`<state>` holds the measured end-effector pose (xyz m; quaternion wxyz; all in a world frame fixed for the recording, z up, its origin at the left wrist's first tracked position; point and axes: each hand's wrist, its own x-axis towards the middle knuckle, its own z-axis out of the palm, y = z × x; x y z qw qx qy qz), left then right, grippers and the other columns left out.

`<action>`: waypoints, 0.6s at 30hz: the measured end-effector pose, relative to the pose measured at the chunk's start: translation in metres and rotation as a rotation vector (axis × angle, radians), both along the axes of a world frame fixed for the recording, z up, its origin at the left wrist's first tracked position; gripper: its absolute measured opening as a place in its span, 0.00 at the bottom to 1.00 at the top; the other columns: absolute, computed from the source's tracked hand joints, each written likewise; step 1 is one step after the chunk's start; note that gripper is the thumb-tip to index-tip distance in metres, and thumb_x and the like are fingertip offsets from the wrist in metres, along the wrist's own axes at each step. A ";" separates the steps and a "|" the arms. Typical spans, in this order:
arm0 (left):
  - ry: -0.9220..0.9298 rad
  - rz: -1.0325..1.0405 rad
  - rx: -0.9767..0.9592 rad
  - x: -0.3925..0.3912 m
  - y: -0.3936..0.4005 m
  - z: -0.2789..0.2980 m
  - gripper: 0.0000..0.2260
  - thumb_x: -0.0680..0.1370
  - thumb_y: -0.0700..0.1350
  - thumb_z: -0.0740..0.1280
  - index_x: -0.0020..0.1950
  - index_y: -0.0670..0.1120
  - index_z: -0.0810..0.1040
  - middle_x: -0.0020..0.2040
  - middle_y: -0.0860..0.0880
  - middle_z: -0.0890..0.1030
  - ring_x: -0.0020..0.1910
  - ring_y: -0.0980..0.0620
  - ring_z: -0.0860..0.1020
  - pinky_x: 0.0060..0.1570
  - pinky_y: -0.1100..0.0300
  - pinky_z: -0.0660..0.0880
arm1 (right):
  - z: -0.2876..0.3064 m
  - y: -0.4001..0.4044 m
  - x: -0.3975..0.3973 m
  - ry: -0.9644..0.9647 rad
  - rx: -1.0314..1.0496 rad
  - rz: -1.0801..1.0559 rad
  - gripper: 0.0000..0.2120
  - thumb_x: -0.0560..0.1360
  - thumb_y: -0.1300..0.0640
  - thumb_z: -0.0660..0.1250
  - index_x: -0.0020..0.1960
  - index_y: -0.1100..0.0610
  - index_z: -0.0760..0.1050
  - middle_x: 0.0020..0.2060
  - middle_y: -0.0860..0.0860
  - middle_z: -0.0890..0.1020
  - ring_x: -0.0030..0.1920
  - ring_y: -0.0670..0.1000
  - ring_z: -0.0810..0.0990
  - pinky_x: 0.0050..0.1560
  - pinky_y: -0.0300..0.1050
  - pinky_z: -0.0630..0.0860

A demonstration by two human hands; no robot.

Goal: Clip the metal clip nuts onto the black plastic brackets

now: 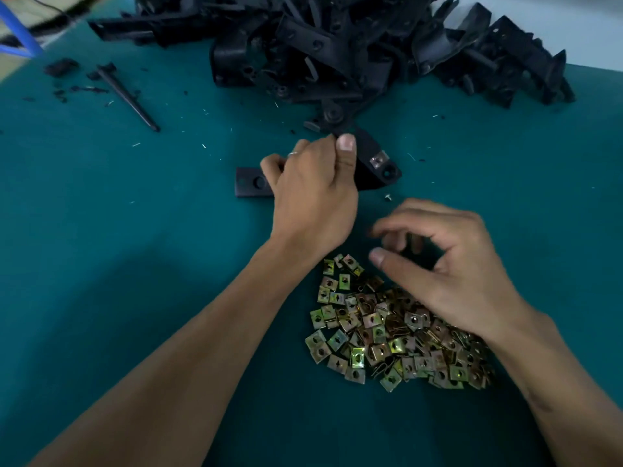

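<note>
The left hand (312, 183) holds a black bracket (372, 163) on the green tabletop (135, 264). Its fingers (346, 146) are curled round the bracket, with the thumb up on top. One metal clip (377, 161) is already on the bracket's right end, next to a round hole. The bracket's other end (251, 182) sticks out to the left of the hand and lies flat on the tabletop.

The right hand (448, 264) is over the top edge of the clip pile (387, 332). Its fingers are bent, with the thumb and first fingers close together. They are blurry, so I cannot tell if they hold a clip.

The clip pile is near the person, between the two arms. The clips are small, square and gold-green.

A big heap of brackets (337, 45) is at the far side of the tabletop, just past the left hand. A tiny screw (388, 197) lies between the two hands. A long black spike (126, 96) lies far off to the left, with small black bits (60, 67) near it.
</note>
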<state>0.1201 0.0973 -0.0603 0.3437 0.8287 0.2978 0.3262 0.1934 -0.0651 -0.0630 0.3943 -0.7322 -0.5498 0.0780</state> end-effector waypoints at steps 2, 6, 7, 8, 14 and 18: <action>-0.014 0.045 -0.036 0.001 0.002 0.000 0.20 0.85 0.52 0.50 0.33 0.52 0.57 0.29 0.55 0.62 0.32 0.56 0.65 0.56 0.49 0.60 | 0.000 0.005 -0.005 0.004 -0.079 0.061 0.08 0.75 0.55 0.74 0.54 0.55 0.85 0.41 0.45 0.79 0.45 0.49 0.79 0.43 0.46 0.74; -0.004 0.040 -0.066 0.001 0.002 0.000 0.21 0.86 0.51 0.51 0.32 0.51 0.57 0.27 0.55 0.62 0.31 0.56 0.65 0.58 0.49 0.61 | 0.000 0.014 -0.009 -0.053 -0.115 0.121 0.04 0.75 0.57 0.75 0.49 0.56 0.86 0.43 0.48 0.81 0.47 0.51 0.80 0.47 0.53 0.76; 0.003 0.034 -0.070 0.001 0.002 0.000 0.22 0.86 0.51 0.51 0.32 0.51 0.57 0.27 0.55 0.62 0.31 0.56 0.65 0.59 0.48 0.62 | 0.000 0.013 -0.009 -0.019 -0.116 0.117 0.02 0.75 0.59 0.76 0.48 0.56 0.85 0.42 0.47 0.81 0.45 0.48 0.80 0.46 0.48 0.76; 0.012 0.032 -0.075 0.001 0.002 0.000 0.22 0.86 0.51 0.51 0.32 0.51 0.57 0.27 0.55 0.62 0.32 0.56 0.65 0.60 0.48 0.62 | 0.000 0.010 -0.008 0.040 -0.121 0.104 0.02 0.75 0.60 0.76 0.46 0.55 0.84 0.41 0.45 0.81 0.43 0.46 0.80 0.43 0.42 0.75; 0.042 -0.055 -0.067 0.001 0.003 0.000 0.21 0.86 0.51 0.51 0.32 0.50 0.58 0.28 0.54 0.62 0.33 0.54 0.66 0.58 0.47 0.61 | 0.001 0.001 0.008 0.729 0.186 -0.006 0.02 0.77 0.65 0.67 0.49 0.61 0.76 0.41 0.56 0.87 0.39 0.53 0.84 0.31 0.41 0.73; 0.025 -0.208 -0.033 0.002 -0.001 -0.003 0.20 0.83 0.52 0.53 0.31 0.51 0.56 0.28 0.54 0.61 0.33 0.59 0.67 0.51 0.52 0.56 | 0.006 -0.004 0.022 1.006 0.464 -0.178 0.03 0.76 0.64 0.67 0.49 0.60 0.78 0.36 0.54 0.84 0.35 0.49 0.80 0.34 0.36 0.75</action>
